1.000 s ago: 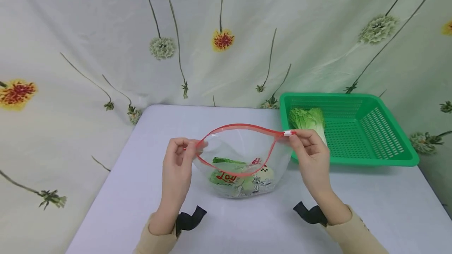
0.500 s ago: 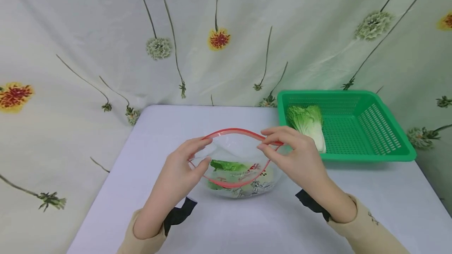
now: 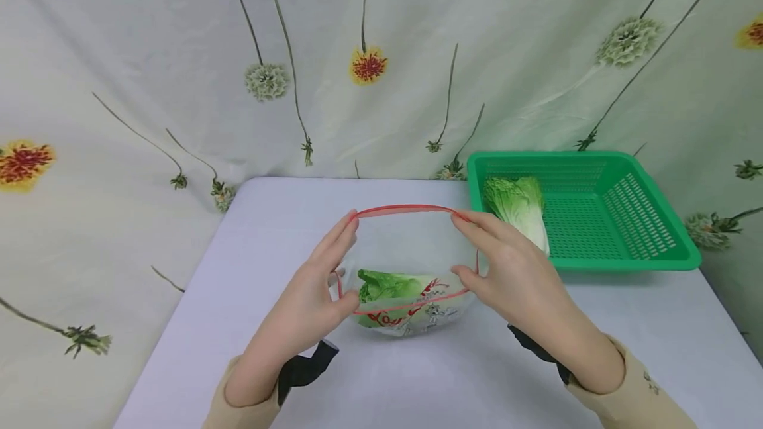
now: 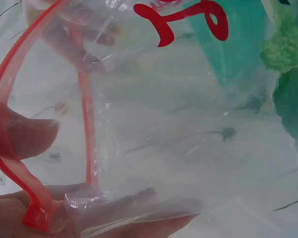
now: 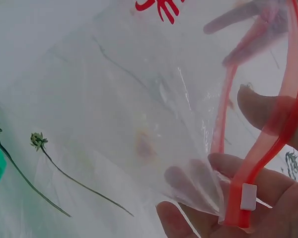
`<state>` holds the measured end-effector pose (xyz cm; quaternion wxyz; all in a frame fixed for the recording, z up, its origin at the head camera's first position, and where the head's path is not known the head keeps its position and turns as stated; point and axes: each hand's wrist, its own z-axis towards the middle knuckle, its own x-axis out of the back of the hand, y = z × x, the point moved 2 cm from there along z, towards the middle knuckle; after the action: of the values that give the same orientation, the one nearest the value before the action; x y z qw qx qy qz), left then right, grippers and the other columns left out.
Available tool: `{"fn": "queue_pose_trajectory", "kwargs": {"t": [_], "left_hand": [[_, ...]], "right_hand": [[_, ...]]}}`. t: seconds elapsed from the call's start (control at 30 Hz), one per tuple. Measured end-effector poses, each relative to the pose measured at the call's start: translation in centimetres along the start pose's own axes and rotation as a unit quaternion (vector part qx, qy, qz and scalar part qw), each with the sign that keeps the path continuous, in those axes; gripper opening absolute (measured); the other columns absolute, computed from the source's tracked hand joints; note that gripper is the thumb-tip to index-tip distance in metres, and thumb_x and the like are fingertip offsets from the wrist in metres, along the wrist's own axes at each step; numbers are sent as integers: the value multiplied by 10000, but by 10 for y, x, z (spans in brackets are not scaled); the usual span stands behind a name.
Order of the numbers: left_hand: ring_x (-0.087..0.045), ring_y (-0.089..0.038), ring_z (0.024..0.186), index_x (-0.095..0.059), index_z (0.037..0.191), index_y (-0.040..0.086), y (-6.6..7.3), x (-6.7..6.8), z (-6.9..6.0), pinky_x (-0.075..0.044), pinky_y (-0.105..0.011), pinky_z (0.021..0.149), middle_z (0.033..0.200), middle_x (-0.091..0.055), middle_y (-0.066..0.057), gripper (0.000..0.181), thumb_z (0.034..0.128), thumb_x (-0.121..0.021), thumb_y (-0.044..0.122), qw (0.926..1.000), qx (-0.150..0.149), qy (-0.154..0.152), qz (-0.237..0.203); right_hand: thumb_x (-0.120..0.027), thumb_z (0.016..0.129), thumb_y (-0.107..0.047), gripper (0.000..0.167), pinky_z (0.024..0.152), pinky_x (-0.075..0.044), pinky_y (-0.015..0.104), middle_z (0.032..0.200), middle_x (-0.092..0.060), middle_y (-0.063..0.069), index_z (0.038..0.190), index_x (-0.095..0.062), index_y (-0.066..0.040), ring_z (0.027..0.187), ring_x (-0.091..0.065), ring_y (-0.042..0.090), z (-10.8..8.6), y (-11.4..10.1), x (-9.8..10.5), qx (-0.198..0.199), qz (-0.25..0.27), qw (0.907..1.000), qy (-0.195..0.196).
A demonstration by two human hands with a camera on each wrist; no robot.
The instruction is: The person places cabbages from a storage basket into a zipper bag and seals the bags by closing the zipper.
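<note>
A clear zip bag (image 3: 408, 240) with a red zipper edge (image 3: 405, 208) and red printing stands on the table, its mouth spread wide. Inside lies a leafy green-and-white cabbage (image 3: 387, 285). At the bag's left side is my left hand (image 3: 312, 293), fingers extended, with the thumb pushing inside the near rim. Opposite it, my right hand (image 3: 515, 267) spreads the mouth likewise, fingers stretched to the far rim and thumb at the near one. In the right wrist view, a white slider (image 5: 248, 197) sits at the zipper's end beside the palm. The plastic partly veils some fingers.
At the back right stands a green slotted basket (image 3: 640, 217). A napa cabbage (image 3: 518, 210) lies in its left end, just beyond my right hand. The white table (image 3: 238, 270) meets a flower-printed cloth (image 3: 334, 118) behind.
Both hands have left the bag's zipper corners, where they pinched it, and moved in to its mouth. The mouth now stands taller and wider, its far rim raised. The view has shifted slightly.
</note>
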<state>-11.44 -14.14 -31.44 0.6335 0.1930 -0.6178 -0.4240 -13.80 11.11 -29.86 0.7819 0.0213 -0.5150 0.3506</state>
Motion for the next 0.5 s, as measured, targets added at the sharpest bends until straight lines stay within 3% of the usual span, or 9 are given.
{"fn": "queue_pose_trajectory", "kwargs": {"t": [0.2,0.3,0.4,0.5], "left_hand": [[-173,-209,1521,-146,1587,179,2,-4,-3,-403,-531,1091,1659,-73,91,965,770,-545,-144,9995,-212,149,-200],[-142,-243,1527,-134,1588,160,-1,-7,-1,-385,-582,1089,1663,-66,54,950,786,-545,-140,9993,-242,164,-254],[-153,-251,1526,-122,1590,184,-7,-9,2,-372,-586,1096,1664,-54,46,941,807,-537,-131,9988,-164,127,-447],[-205,-272,1513,-136,1590,203,-13,-7,7,-371,-553,1101,1665,-55,28,927,827,-532,-144,9956,-121,158,-919]], "right_hand": [[-821,762,-77,666,769,-541,355,1410,-562,85,1374,-566,-22,1213,-594,286,1,1,1,65,265,9996,-1],[-818,768,-84,665,889,-538,417,1425,-552,86,1378,-560,-21,1238,-577,310,2,4,-4,24,371,9992,-148],[-829,766,-106,659,967,-514,467,1419,-555,90,1369,-573,-33,1249,-566,323,4,6,-9,30,421,9988,-232],[-852,750,-129,629,979,-514,464,1395,-574,91,1329,-617,-60,1254,-563,316,6,9,-12,140,637,9978,-79]]}}
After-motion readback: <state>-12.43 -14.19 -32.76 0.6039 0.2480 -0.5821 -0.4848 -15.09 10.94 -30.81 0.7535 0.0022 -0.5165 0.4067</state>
